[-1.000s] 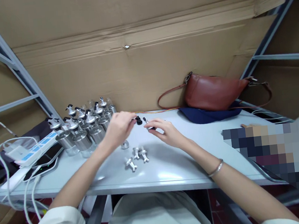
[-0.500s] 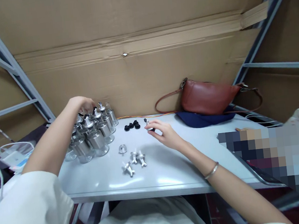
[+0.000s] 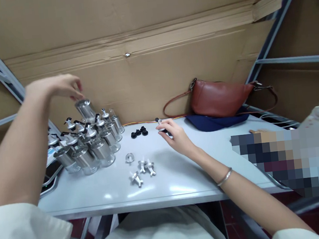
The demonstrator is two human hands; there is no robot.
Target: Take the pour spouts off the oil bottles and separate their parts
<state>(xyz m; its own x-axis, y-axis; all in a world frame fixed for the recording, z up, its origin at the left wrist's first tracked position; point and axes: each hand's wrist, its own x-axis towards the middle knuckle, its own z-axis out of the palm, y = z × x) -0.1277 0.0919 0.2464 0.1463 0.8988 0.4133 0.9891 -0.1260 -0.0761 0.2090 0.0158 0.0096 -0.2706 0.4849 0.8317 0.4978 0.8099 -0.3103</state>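
The left hand (image 3: 60,87) is pinching the top of a tilted, shiny silver metal bottle (image 3: 85,109) just under it. The right hand (image 3: 177,136) is holding a small silver-and-black spout (image 3: 159,122). Small black pieces (image 3: 145,132) are lying between the hands.

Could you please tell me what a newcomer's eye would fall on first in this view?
Probably the reddish-brown handbag at the back right of the table, with a dark blue cap partly beneath it. Next might come the cluster of glass-and-metal bottles at the left, where the left hand holds a tilted bottle by its top above the others. Near the middle, the right hand holds a small pourer spout.
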